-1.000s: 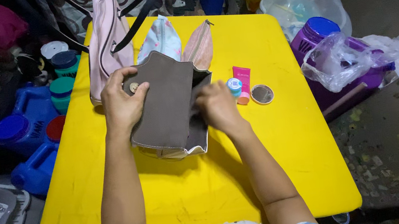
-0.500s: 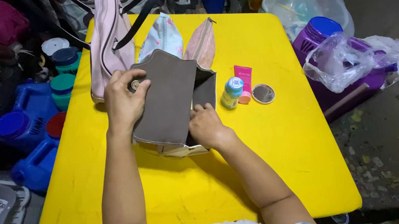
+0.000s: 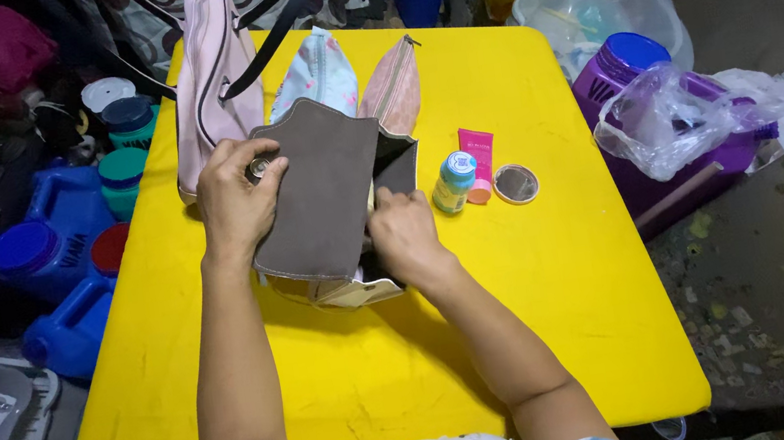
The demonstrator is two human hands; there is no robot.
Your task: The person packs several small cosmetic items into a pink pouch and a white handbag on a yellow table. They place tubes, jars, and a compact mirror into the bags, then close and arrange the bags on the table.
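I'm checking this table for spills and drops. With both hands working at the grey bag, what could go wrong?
The right hand works at the bag's opening close to the small bottle, which stands upright; an elbow swing could topple it onto the round mirror. The left hand holds the flap beside the upright pink bag, which might tip over.

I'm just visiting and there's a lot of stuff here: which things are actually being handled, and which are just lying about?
In hand:
grey-brown flap bag
left hand on its flap
right hand at its opening

Lying about:
pink handbag
two zip pouches
small bottle
pink tube
round mirror
blue jugs
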